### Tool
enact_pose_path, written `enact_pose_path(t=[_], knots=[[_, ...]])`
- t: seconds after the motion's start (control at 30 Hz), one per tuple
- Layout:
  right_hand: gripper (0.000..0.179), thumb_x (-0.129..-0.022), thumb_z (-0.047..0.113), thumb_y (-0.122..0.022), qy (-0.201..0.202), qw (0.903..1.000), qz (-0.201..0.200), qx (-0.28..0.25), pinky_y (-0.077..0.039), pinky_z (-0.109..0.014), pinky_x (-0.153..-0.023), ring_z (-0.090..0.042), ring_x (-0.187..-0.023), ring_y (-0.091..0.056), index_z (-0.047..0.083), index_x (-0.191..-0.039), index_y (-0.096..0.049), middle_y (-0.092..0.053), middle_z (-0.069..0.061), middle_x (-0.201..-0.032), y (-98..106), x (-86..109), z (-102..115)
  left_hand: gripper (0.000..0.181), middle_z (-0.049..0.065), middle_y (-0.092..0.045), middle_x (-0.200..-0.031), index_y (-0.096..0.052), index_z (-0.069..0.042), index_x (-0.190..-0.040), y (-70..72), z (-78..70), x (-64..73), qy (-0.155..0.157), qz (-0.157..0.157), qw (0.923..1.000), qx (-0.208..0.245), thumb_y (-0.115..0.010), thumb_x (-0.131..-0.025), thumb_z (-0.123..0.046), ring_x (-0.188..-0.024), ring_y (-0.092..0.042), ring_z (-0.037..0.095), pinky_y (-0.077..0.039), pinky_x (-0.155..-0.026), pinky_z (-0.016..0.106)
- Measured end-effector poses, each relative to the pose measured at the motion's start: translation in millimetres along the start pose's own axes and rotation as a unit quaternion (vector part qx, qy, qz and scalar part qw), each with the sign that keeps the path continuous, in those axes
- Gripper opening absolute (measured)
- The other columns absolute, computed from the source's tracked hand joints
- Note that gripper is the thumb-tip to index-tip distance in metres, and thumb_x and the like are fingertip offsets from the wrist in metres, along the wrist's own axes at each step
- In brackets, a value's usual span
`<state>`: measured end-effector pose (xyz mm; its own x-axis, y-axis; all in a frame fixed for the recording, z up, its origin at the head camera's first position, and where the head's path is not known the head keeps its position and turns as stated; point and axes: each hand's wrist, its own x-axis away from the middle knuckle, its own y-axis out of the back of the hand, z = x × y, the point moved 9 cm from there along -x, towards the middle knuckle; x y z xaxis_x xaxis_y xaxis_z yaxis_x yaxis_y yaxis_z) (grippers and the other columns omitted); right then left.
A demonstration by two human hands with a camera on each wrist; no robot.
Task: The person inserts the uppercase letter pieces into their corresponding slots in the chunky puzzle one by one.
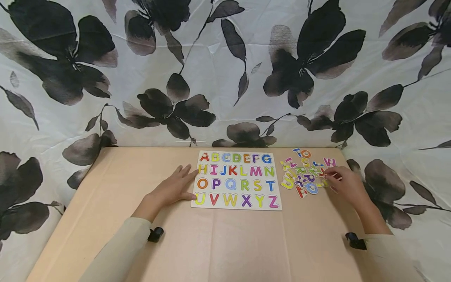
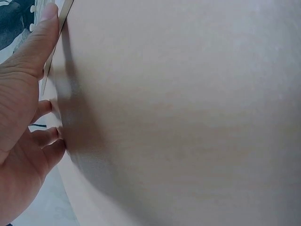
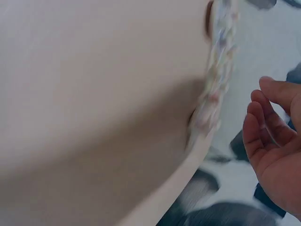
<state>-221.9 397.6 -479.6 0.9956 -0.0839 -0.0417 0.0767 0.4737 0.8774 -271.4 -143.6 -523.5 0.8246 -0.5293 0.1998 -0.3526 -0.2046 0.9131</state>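
Observation:
A white alphabet board (image 1: 258,177) lies on the table, showing colourful letters from A to Z in rows. My left hand (image 1: 172,186) rests at its left edge, fingers spread and the thumb on the lower left corner. In the left wrist view the thumb (image 2: 49,14) lies against the board's thin edge. Beside the board on the right is a loose heap of letter pieces (image 1: 311,188). My right hand (image 1: 347,186) hovers over the heap's right side, fingertips near a red letter (image 1: 322,173). In the right wrist view its fingers (image 3: 254,132) are loosely curled, with nothing visible between them.
The light tan table (image 1: 239,243) extends toward me in front of the board. Behind it and around its sides hangs a white cloth (image 1: 239,129) with dark flowers. An orange O (image 1: 305,154) and a blue T (image 1: 297,152) lie at the heap's far end.

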Motion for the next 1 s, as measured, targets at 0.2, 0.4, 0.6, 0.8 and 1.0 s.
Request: enact_pose_path(t=[0.2, 0.4, 0.6, 0.8, 1.0], knots=[[0.021, -0.100, 0.015, -0.067, -0.029, 0.9985, 0.045, 0.014, -0.057, -0.055, -0.080, -0.043, -0.103, -0.062, 0.000, -0.113, -0.074, -0.064, -0.027, -0.119, -1.9, 6.8, -34.4, 0.100, 0.019, -0.018, -0.172, -0.031, -0.018, -0.164, -1.0, 0.7, 0.8, 0.002, 0.001, 1.0000, 0.004, -0.078, -0.084, -0.056, -0.157, -0.012, 0.050, -0.036, -0.115, 0.068], [0.013, -0.095, 0.005, -0.070, -0.010, 0.9965, 0.074, 0.037, -0.054, -0.062, -0.086, -0.039, -0.097, -0.062, 0.001, -0.106, -0.077, -0.069, -0.025, -0.109, -8.4, 9.7, -44.2, 0.100, 0.019, -0.019, -0.172, -0.032, -0.017, -0.164, 0.2, -0.6, 1.6, 0.001, -0.002, 1.0000, 0.010, -0.079, -0.084, -0.054, -0.157, -0.012, 0.051, -0.035, -0.115, 0.068], [0.010, -0.093, 0.001, -0.072, -0.010, 0.9958, 0.077, 0.050, -0.057, -0.056, -0.083, -0.032, -0.089, -0.061, 0.002, -0.102, -0.076, -0.071, -0.021, -0.101, -10.2, 11.2, -47.3, 0.100, 0.020, -0.019, -0.172, -0.032, -0.017, -0.164, 1.1, -1.5, 0.8, -0.002, -0.003, 0.9999, 0.010, -0.078, -0.084, -0.055, -0.157, -0.012, 0.051, -0.035, -0.115, 0.069], [0.012, -0.095, 0.005, -0.071, -0.023, 0.9944, 0.088, 0.054, -0.056, -0.050, -0.079, -0.033, -0.091, -0.059, 0.003, -0.105, -0.075, -0.069, -0.021, -0.104, -4.9, 10.7, -42.4, 0.100, 0.018, -0.017, -0.173, -0.030, -0.019, -0.164, -0.2, 0.0, -0.2, 0.006, 0.004, 0.9999, 0.014, -0.078, -0.084, -0.056, -0.158, -0.010, 0.048, -0.034, -0.117, 0.068], [0.011, -0.094, 0.007, -0.072, 0.003, 0.9944, 0.092, 0.053, -0.054, -0.044, -0.078, -0.032, -0.090, -0.059, 0.005, -0.105, -0.074, -0.069, -0.019, -0.102, -1.5, 1.4, -16.5, 0.100, 0.016, -0.016, -0.173, -0.030, -0.020, -0.164, -0.6, 1.4, -0.1, 0.010, 0.005, 0.9998, 0.018, -0.079, -0.084, -0.055, -0.159, -0.010, 0.047, -0.033, -0.117, 0.068]])
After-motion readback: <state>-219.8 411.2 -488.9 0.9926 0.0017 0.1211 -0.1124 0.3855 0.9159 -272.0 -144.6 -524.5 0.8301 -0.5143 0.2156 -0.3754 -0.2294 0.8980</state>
